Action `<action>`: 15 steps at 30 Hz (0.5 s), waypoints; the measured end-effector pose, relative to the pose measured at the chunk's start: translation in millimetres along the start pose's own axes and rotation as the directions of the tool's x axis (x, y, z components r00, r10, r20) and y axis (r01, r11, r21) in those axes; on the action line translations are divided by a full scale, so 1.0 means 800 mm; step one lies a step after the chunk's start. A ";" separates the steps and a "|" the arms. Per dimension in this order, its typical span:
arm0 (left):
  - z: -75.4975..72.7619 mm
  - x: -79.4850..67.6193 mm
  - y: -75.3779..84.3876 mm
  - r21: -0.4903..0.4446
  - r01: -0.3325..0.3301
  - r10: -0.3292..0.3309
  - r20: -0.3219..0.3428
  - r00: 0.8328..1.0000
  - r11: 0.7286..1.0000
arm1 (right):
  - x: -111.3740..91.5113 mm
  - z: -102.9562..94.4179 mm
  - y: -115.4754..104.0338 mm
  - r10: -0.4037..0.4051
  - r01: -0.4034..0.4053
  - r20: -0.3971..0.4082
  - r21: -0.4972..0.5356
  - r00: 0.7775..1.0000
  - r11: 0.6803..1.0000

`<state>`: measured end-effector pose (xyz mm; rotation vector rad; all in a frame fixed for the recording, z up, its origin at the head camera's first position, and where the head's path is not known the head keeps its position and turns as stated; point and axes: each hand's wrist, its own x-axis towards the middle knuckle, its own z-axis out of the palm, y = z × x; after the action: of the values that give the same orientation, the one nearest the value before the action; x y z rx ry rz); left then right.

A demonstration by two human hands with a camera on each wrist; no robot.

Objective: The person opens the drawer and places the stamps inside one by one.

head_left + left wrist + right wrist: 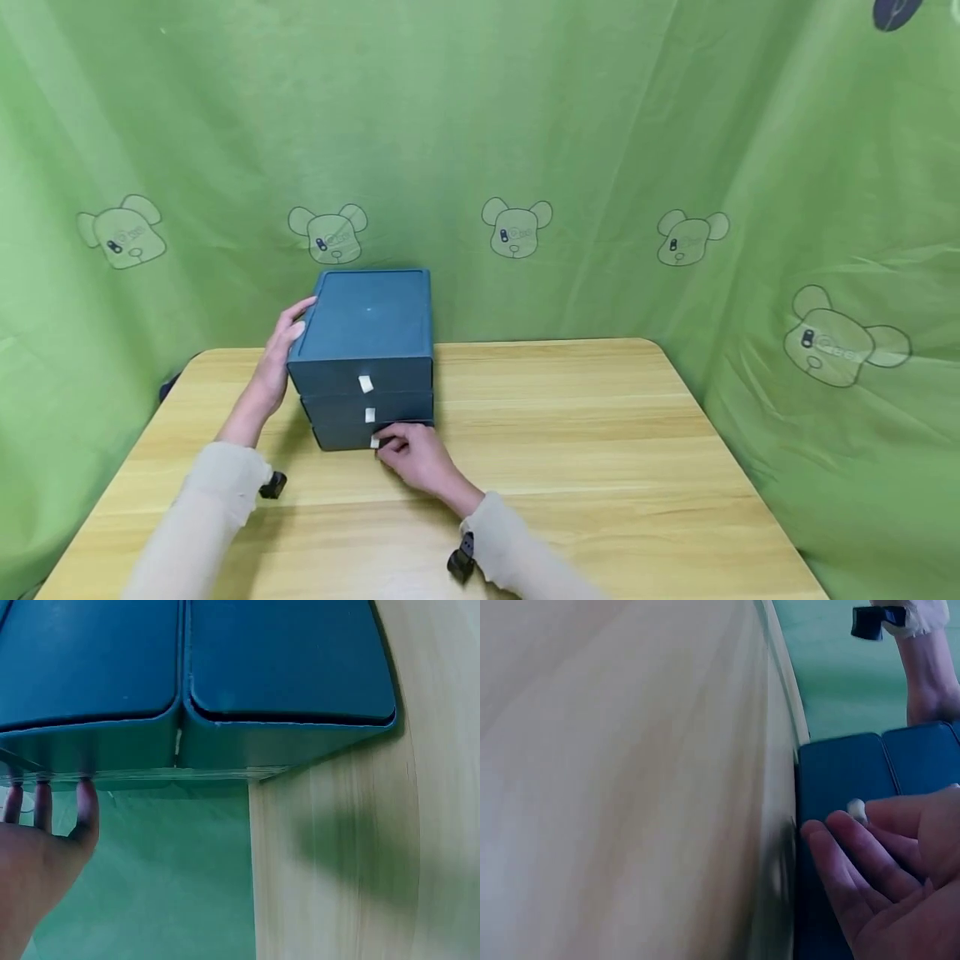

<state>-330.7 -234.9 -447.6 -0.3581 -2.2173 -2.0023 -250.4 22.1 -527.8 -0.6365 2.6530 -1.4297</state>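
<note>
A dark blue three-tier drawer box [367, 312] stands towards the back left of the table, each drawer front bearing a small white pull tab. All drawers look closed. My left hand [279, 358] rests against the box's left side near the top, fingers extended; the left wrist view shows the fingertips of that hand [37, 855] touching the side wall. At the bottom drawer [341, 437], my right hand [420, 457] pinches the lowest white pull tab [857, 811] between thumb and fingers. Part of that tab is hidden by the fingers.
The box sits on a light wood table [585, 450] with rounded back corners. A green curtain [600, 125] printed with bear heads hangs behind and around the table. Black devices [273, 485] are strapped at both wrists.
</note>
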 end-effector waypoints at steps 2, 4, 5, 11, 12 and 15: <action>-0.002 -0.002 0.001 0.023 -0.008 0.008 0.007 1.000 1.000 | -0.003 -0.013 0.000 0.015 -0.015 0.049 0.007 0.999 1.000; -0.004 -0.005 0.002 0.048 -0.012 0.011 0.018 1.000 0.999 | -0.007 -0.028 0.001 0.031 -0.033 0.098 0.014 0.995 0.999; -0.004 -0.007 0.001 0.059 -0.012 0.010 0.027 1.000 0.998 | -0.009 -0.036 0.002 0.040 -0.042 0.123 0.016 0.992 0.999; -0.012 -0.035 -0.016 0.144 -0.001 -0.010 0.075 0.997 0.990 | -0.028 -0.095 0.022 0.001 0.014 0.177 -0.086 0.984 0.996; -0.015 -0.042 -0.020 0.175 0.000 -0.014 0.079 0.997 0.985 | -0.031 -0.106 0.025 -0.002 0.019 0.172 -0.095 0.985 0.995; -0.031 -0.060 -0.031 0.342 -0.007 -0.021 0.079 0.997 0.940 | -0.040 -0.141 0.033 -0.007 0.022 0.142 -0.102 0.990 0.995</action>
<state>-292.5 -265.8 -481.1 -0.3942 -2.5584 -1.5840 -257.4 136.1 -489.3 -0.7383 2.6291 -1.2076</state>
